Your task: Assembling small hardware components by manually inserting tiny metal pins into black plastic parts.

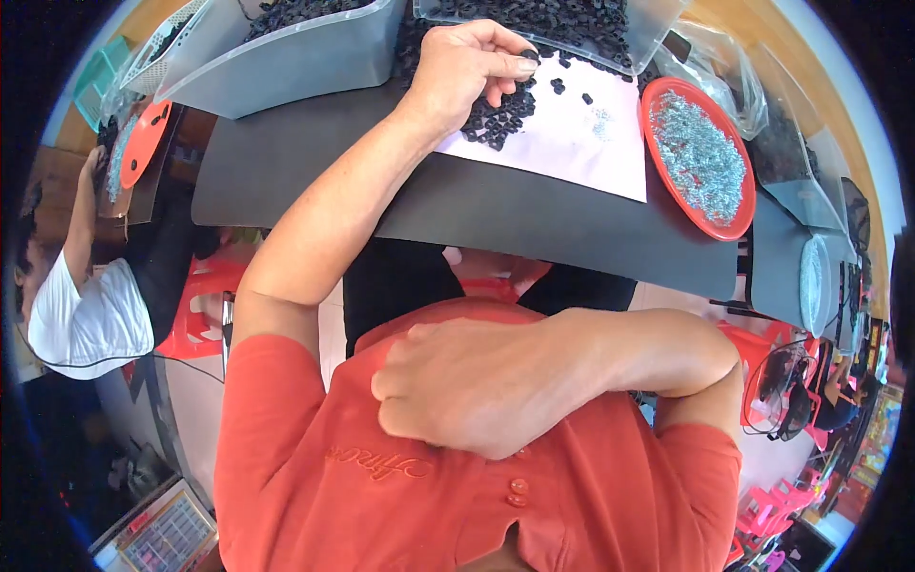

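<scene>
Over the table, my left hand (457, 71) pinches a small black plastic part (531, 57) between thumb and fingertips. Just below that hand, a heap of similar black parts (500, 122) lies on a white sheet of paper (591, 162). A few more are scattered on the sheet, beside a little patch of small silvery pieces (600, 124). My right hand (457, 386) is held in front of my chest, back of the hand toward me and fingers curled in. Whatever it may hold is hidden.
Two clear bins (295, 76) of black parts stand along the far side of the dark table (295, 162). At the right, a red plate (651, 124) is full of small silvery metal pieces. Clear plastic bags lie behind it. A co-worker in a white shirt (91, 315) sits at left.
</scene>
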{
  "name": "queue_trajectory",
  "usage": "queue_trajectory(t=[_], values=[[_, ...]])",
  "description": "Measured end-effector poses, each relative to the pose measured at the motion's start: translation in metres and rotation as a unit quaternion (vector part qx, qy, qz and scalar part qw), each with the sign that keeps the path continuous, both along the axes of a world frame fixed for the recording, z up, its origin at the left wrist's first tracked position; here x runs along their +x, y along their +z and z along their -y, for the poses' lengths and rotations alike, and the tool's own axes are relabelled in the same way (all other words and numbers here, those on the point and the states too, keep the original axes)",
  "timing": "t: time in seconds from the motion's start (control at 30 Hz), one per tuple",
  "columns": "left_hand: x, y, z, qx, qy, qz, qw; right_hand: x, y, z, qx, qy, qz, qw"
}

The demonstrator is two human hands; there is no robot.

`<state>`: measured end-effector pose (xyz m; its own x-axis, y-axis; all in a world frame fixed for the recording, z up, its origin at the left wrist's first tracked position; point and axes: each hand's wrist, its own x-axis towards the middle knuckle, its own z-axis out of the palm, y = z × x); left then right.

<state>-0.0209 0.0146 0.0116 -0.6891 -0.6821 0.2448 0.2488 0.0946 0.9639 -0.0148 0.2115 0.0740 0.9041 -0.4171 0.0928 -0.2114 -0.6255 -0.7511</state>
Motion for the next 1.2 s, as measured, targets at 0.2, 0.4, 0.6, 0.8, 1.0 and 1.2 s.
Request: queue_trajectory(t=[0.2,0.4,0.6,0.8,1.0,1.2], values=[[-0.001,0.001,-0.002,-0.004,0.000,0.016,1.000,0.033,-0.005,-0.010,-0.071,-0.034,0.003,0.997],[-0.001,-0.002,-0.001,0.001,0.010,0.021,1.000,0.047,-0.017,0.001,-0.194,-0.115,0.040,0.973],[0.005,-0.004,0.000,0.012,0.020,-0.022,0.999,-0.033,0.016,-0.004,0.041,0.109,0.202,0.972],[-0.002,-0.001,-0.005,0.017,0.018,0.010,1.000,-0.163,-0.020,0.056,-0.337,-0.619,-0.250,0.664],[-0.006,-0.007,-0.006,0.026,0.012,0.005,1.000,-0.198,-0.067,0.088,-0.355,-0.571,-0.381,0.634],[-0.003,-0.006,-0.008,0.045,-0.008,0.009,0.999,-0.195,-0.060,0.094,-0.272,-0.603,-0.261,0.703]])
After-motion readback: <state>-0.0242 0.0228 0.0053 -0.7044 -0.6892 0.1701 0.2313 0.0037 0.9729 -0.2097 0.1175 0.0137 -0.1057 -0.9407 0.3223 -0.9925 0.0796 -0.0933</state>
